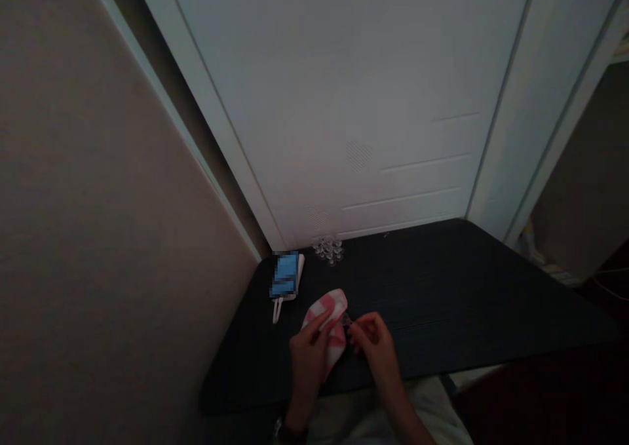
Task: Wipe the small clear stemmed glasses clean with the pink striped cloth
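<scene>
"Working at what, with your hands so close together?"

"A pink-and-white fabric piece (pixel 337 337). My left hand (pixel 309 350) has it clamped between thumb and fingers, near the front edge of the dark tabletop (pixel 442 301)."

"And the other hand?"

"My right hand (pixel 374 337) is just beside it, thumb and fingertips pinched together on a small clear piece (pixel 346 320) at the fabric's right edge. It's dim and the piece is see-through, so I can't tell whether it's fastened there or only touching."

"Which step would you call that?"

"I'd judge it's the close fingertip work: left hand steadying the cloth, right hand handling the clear piece against its side."

"What does the next move call for?"

"A steady left grip, I'd say, and a light, exact pinch on the right. The cloth looks soft enough to fold away under a push, and something that small could slip."

"What else is on the table?"

"A cluster of clear pieces (pixel 328 250) at the back, near the white door panel (pixel 354 104). Left of them lies a phone (pixel 285 274), its screen lit blue, with a white loop (pixel 278 310) at its near end. Neither hand touches those."
</scene>
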`<action>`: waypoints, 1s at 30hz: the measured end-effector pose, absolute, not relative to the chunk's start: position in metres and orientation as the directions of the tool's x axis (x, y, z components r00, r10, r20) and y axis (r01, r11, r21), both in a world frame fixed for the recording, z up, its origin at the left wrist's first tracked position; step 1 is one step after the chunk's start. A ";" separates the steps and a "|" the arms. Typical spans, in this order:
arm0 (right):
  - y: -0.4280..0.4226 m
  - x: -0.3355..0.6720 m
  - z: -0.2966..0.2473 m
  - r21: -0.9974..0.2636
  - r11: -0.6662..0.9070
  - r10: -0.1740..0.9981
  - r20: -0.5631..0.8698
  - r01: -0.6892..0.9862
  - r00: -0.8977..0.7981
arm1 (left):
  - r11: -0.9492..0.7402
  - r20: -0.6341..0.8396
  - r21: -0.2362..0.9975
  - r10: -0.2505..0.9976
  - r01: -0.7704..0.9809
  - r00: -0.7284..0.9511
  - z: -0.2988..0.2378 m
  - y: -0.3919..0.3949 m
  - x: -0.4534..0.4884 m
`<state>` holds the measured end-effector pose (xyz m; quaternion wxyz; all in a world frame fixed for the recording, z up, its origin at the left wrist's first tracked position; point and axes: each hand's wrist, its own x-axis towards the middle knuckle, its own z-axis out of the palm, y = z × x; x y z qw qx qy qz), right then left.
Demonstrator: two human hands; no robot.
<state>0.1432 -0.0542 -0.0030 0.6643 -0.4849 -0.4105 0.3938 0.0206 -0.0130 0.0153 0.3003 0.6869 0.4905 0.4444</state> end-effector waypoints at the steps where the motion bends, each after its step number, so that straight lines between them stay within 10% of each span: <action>1: -0.053 0.147 0.005 -0.961 0.233 0.922 0.171 -0.145 0.348 | -0.372 0.341 0.830 0.928 0.416 0.149 0.025 -0.010 0.025; 14: 0.013 0.235 0.195 -0.888 0.460 0.883 0.454 -0.026 0.121 | -0.659 0.740 0.630 0.670 0.411 -0.059 0.186 0.062 0.081; 30: 0.098 0.241 0.223 -0.871 0.451 0.852 0.485 0.193 0.196 | -0.466 0.459 0.859 0.884 0.211 0.085 0.209 0.122 0.082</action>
